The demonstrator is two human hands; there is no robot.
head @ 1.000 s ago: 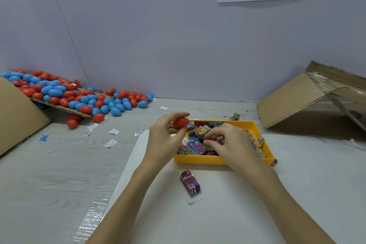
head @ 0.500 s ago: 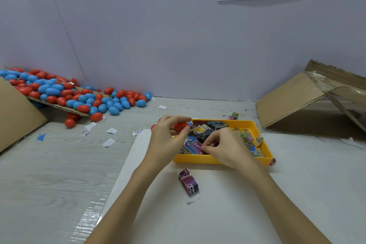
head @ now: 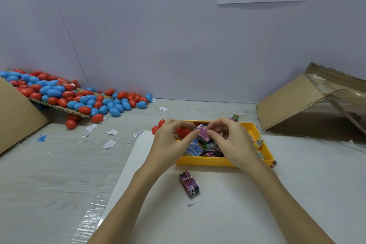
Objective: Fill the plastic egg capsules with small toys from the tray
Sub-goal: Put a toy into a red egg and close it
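- right hand (head: 231,142) has lifted a purple toy pack (head: 204,133) out of the yellow tray (head: 208,161) — grip pinching it
- left hand (head: 170,140) grip pinches red egg capsule (head: 183,131), touching the pack

A red egg capsule (head: 183,131) sat above the yellow tray's (head: 206,161) left end, beside a small purple toy box (head: 204,134). The tray, full of bright toy packets (head: 195,147), lay mid-worktop; red and blue eggs (head: 79,99) heaped the far-left corner.
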